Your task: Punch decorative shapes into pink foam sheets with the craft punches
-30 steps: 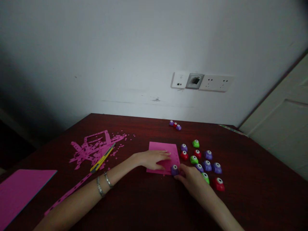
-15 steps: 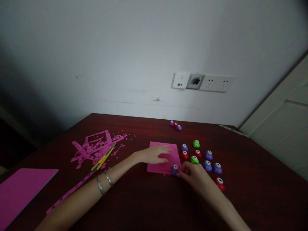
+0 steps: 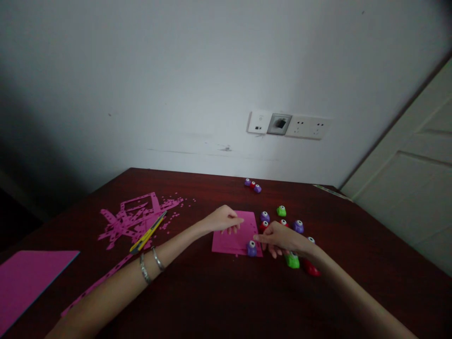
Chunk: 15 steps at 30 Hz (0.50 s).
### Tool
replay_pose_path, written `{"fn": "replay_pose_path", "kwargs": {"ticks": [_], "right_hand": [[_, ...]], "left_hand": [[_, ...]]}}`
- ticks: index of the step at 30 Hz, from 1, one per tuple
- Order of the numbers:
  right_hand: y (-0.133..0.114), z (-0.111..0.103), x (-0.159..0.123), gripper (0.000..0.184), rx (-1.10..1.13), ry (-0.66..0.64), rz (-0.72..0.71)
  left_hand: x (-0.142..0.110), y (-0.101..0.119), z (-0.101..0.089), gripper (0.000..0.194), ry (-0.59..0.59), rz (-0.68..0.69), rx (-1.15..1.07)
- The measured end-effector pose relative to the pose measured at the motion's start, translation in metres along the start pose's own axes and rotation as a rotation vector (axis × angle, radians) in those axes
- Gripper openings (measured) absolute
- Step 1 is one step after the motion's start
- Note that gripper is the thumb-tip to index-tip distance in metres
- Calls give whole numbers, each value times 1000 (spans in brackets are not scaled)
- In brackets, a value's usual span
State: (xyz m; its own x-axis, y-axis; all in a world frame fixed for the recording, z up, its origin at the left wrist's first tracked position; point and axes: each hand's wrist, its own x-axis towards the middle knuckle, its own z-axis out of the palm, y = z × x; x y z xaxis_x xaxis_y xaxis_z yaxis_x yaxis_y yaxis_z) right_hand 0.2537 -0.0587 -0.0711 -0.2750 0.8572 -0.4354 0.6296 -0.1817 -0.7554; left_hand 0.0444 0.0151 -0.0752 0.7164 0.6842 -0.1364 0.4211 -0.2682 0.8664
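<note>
A pink sheet of paper (image 3: 229, 242) with a few small holes near its right side lies on the table. At its lower right edge sits a purple craft punch (image 3: 252, 249) with a round eye-shaped button. Over the upper part of the sheet hovers my left hand (image 3: 222, 220), fingers curled and thumb against the index finger. My right hand (image 3: 280, 238) is just right of the purple punch, thumb and fingertip pinched near the sheet's right edge. Anything inside either pinch is too small to make out. A green punch (image 3: 292, 260) lies below my right wrist.
More punches, such as a green one (image 3: 281, 211) and a purple one (image 3: 298, 226), stand on the right, partly behind my right arm. Pink strips (image 3: 134, 219), confetti and a yellow cutter (image 3: 147, 233) lie left. Pink card (image 3: 31, 278) sits front left. A wall (image 3: 176, 94) bounds the back.
My left hand's fingers have gone from spread on the sheet to curled above it. My right hand has left the purple punch's side and risen slightly. The green punch now lies nearer me.
</note>
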Motion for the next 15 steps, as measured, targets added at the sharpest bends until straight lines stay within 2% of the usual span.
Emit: {"fn": "replay_pose_path", "kwargs": {"ticks": [5, 11, 15], "right_hand": [[3, 1, 6, 49, 2, -85, -16], [0, 2, 12, 49, -59, -118, 7], [-6, 1, 13, 47, -123, -152, 41]], "left_hand": [[4, 2, 5, 43, -149, -77, -17], [7, 12, 11, 52, -350, -150, 1], [17, 11, 14, 54, -454, -198, 28]]}}
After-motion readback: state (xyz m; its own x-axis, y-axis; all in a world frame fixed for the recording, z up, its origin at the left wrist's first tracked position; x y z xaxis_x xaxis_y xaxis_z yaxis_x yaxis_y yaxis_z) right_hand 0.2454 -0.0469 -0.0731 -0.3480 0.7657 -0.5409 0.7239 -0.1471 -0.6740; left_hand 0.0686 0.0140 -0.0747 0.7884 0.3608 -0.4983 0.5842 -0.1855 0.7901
